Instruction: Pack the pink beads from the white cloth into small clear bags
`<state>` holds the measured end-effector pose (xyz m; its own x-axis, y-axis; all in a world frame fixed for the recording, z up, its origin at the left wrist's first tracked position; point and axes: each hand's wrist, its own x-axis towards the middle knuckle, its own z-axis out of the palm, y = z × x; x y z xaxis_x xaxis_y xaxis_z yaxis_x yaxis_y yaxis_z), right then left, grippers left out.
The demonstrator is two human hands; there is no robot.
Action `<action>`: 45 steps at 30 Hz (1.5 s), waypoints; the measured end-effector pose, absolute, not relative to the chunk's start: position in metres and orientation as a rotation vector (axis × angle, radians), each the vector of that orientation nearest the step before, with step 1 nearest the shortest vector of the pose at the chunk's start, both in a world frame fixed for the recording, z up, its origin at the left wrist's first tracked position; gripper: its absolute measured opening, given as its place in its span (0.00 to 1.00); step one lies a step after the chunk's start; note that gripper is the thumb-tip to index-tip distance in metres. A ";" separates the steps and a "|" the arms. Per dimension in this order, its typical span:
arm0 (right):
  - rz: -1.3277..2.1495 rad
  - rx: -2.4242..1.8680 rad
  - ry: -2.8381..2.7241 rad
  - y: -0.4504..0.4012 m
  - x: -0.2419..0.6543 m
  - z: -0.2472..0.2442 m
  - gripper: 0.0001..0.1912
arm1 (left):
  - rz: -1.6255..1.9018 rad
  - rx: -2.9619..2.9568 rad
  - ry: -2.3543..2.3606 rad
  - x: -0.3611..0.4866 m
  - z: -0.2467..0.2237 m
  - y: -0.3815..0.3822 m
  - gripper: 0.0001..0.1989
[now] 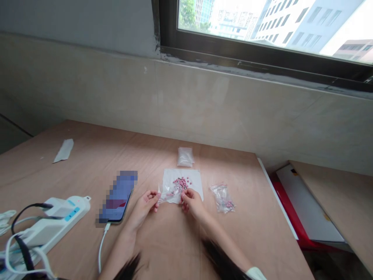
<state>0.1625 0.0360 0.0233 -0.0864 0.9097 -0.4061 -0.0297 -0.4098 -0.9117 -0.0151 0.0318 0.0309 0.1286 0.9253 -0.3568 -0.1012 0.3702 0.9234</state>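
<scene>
My left hand (150,201) is closed in a pinch on the edge of a small clear plastic bag (169,197), in which a few pink bits show. Close to the bag's other side, my right hand (190,200) has its thumb and fingers pressed together at the near edge of a pile of pink beads (182,182). What sits between those fingertips is too small to make out. Under the beads lies a white sheet (197,178). A second clear bag (221,194), with some pink and dark pieces in its corner, rests to the right.
Behind the sheet is a stack of clear bags (185,156). On the left lie a phone (119,198) with a charging cable, a white power strip (62,221) with several plugs, and a paper scrap (64,150). A wall and window (262,23) stand behind the table.
</scene>
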 end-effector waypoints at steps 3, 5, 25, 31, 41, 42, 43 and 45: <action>1.646 -1.443 -0.963 0.039 0.163 0.022 0.14 | 0.959 0.916 1.229 -0.014 0.038 0.038 0.15; 1.675 -1.443 -0.952 0.041 0.164 0.021 0.15 | 1.012 0.943 1.253 -0.011 0.042 0.041 0.15; 1.750 -1.297 -0.939 0.042 0.172 0.015 0.20 | 1.135 0.997 1.186 0.014 0.047 0.057 0.13; 1.774 -1.299 -0.942 0.045 0.171 0.014 0.18 | 1.155 1.003 1.200 0.014 0.053 0.061 0.14; 1.747 -1.291 -0.885 0.044 0.172 0.013 0.16 | 1.121 1.002 1.216 0.021 0.052 0.053 0.14; 1.741 -1.290 -0.882 0.044 0.172 0.012 0.16 | 1.105 1.014 1.210 0.021 0.053 0.053 0.14; 1.739 -1.288 -0.878 0.044 0.172 0.012 0.16 | 1.109 1.019 1.212 0.021 0.053 0.053 0.14; 1.746 -1.284 -0.874 0.044 0.172 0.011 0.16 | 1.148 1.019 1.231 0.021 0.055 0.053 0.14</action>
